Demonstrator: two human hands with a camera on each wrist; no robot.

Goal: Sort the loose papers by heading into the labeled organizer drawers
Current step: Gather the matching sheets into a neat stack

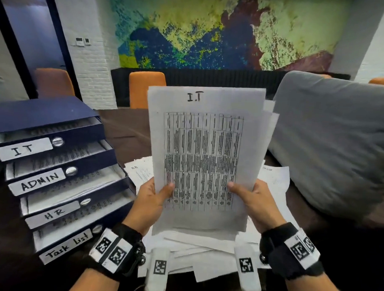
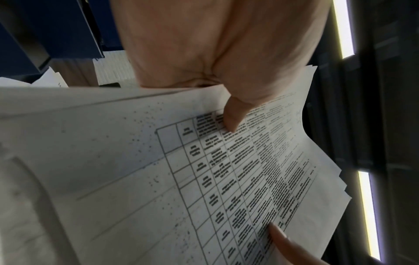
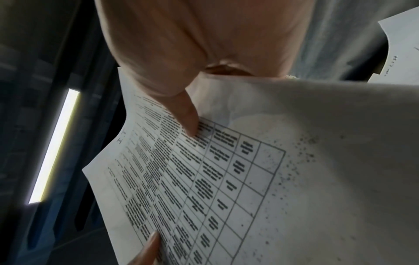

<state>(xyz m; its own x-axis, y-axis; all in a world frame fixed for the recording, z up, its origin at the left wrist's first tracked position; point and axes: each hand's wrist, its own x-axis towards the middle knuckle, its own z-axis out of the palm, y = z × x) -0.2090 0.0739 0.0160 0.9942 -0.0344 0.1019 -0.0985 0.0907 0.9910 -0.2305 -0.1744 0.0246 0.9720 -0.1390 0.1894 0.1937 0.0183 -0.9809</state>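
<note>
both forearms reach forward and up from the bottom of the head view, wrists side by side. the left hand [image 1: 150,200] pinches the lower left edge of the sheaf [image 1: 205,146], thumb flat on the front page. the right hand [image 1: 253,203] pinches the lower right edge the same way, thumb on the printed table. the sheaf stands upright over the table, top page headed "i.t". below it lie loose papers [image 1: 206,251]. left of the hands stands the organizer [image 1: 40,116], drawers pulled out: it drawer [image 1: 23,149], admin, hr, task list.
</note>
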